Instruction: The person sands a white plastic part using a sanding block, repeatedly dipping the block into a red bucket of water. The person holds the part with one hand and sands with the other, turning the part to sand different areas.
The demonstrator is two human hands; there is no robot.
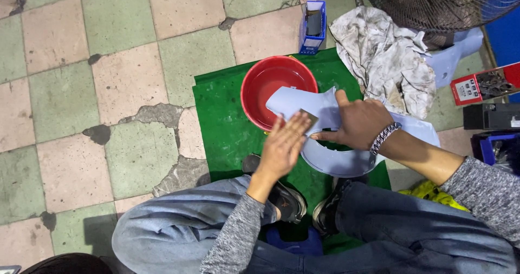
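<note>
Pale blue plastic panel [346, 160], curved like a fairing piece, lies across the green mat [227, 122] in front of the seated person, its far tip reaching over the rim of the red basin [254, 98]. Its surface looks dull and even where the hands are, but I cannot tell from here how much of it has been rubbed down and how much is left; my guess is that the work sits somewhere in the middle, since a pad is on the panel and most of the curve lies outside it.

The left hand [283, 147] is stretched out flat, fingers together and pointing far and right, palm pressing a small grey-brown sanding pad [310, 119] onto the panel; it grips nothing, it just bears down. The right hand [357, 123], with a beaded bracelet [384, 137] at the wrist, is spread over the panel with fingers bent and thumb raised, holding the piece steady rather than closing round it.

Far right, a dirty rag [384, 57] lies on the tiled floor [81, 90] under a fan [433, 0], with a small blue box [313, 27] beyond the basin.
</note>
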